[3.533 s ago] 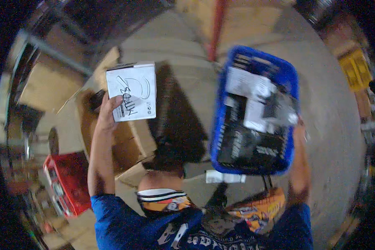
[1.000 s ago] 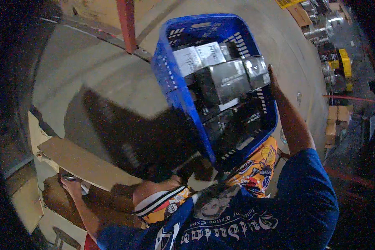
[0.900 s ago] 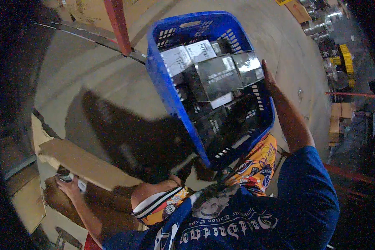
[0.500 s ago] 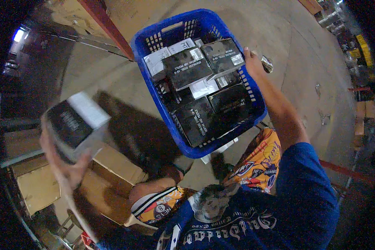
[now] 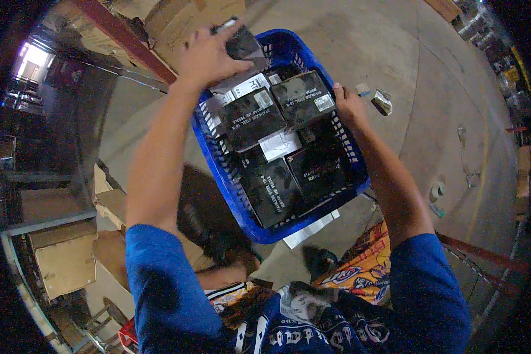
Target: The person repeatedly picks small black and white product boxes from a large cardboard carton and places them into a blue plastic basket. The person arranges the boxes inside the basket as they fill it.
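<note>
A blue plastic basket (image 5: pixel 259 232) with slotted sides holds several black boxes, some with white panels. My left hand (image 5: pixel 213 62) grips a black box (image 5: pixel 246 48) over the basket's far left corner, its fingers spread around the box's sides. Below it, a black box (image 5: pixel 250 121) with a white label lies on top of the pile, beside another labelled black box (image 5: pixel 301 97). My right hand (image 5: pixel 351 106) is closed on the basket's right rim. The underside of the held box is hidden by my hand and the basket.
Open cardboard cartons (image 5: pixel 109 253) stand at the lower left, behind my left arm. A red metal beam (image 5: pixel 124 38) slants past the basket's far left corner. On the concrete floor to the right lie a crumpled shiny wrapper (image 5: pixel 381 101) and a tape roll (image 5: pixel 437 190).
My left hand has swung the black box from above the cartons at the left up to the basket's far left corner. My right hand stays on the rim.
</note>
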Demonstrator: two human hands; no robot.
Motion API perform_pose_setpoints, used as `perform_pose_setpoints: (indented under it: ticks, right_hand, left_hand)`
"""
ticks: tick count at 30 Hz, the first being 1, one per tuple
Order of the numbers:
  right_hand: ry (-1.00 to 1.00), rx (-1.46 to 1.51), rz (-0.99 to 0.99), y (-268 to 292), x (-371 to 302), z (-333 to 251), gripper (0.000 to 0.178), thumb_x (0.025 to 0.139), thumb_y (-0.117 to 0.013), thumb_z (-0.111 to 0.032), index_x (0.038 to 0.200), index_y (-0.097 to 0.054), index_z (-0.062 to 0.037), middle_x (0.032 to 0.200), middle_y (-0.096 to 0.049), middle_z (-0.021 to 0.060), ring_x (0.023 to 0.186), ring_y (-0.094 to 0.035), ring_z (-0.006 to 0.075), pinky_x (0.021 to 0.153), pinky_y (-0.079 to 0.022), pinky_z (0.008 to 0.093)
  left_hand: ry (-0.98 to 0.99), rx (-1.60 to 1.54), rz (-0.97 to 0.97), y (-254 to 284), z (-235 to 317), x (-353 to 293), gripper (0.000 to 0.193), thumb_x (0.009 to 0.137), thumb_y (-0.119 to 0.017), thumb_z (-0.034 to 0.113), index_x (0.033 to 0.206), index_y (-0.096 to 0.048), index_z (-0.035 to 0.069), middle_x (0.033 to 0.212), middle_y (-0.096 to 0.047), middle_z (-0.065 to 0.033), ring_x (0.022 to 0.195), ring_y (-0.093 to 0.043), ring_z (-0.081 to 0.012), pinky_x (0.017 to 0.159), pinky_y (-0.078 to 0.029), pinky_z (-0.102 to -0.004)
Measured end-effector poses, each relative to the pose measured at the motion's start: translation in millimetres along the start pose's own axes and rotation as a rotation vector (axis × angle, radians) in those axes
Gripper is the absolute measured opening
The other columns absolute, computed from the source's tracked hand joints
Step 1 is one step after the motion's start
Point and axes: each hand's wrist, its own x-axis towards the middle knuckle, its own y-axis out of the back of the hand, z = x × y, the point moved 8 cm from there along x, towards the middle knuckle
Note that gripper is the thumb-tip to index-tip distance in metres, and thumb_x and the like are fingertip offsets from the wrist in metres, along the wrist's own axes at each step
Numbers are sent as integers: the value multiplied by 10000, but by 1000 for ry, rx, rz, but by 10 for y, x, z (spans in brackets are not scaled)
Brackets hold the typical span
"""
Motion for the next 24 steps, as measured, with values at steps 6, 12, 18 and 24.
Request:
perform_pose_setpoints:
  ticks: [6,12,18,24]
  right_hand:
    - [50,49,19,-196,308,404,682,1056,-317,-579,1287,-625,-17,1292,-631,287,1243,-570,450,1046,-421,482]
    - [115,127,13,55,453,989,534,1086,-376,-412,1373,-579,-10,1320,-635,233,1245,-587,381,1081,-417,429]
    - [267,-245,-49,96,544,1372,535,1078,-391,-353,1472,-496,-6,1455,-536,246,1260,-566,405,1109,-412,428]
    - [466,-804,58,35,561,1440,478,1064,-348,-152,1519,-429,-30,1473,-503,250,1290,-535,392,1122,-403,416]
  left_hand:
    - [-4,-226,-353,-1184,345,-45,768,868,-475,818,1502,-492,387,1607,-417,-65,1459,-377,-420,1160,-259,-684]
    - [158,-471,35,-299,-55,-1344,874,918,-626,594,1550,-347,59,1526,-436,-278,1437,-379,-458,1199,-295,-550]
    - [1000,-36,-168,185,-1297,-4782,1030,755,-849,434,1501,-331,-53,1455,-430,-314,1389,-357,-479,1130,-363,-563]
    - [1513,-421,-389,-761,-912,-6304,973,840,-649,145,1594,-35,95,1076,-688,-342,971,-678,-522,844,-552,-559]
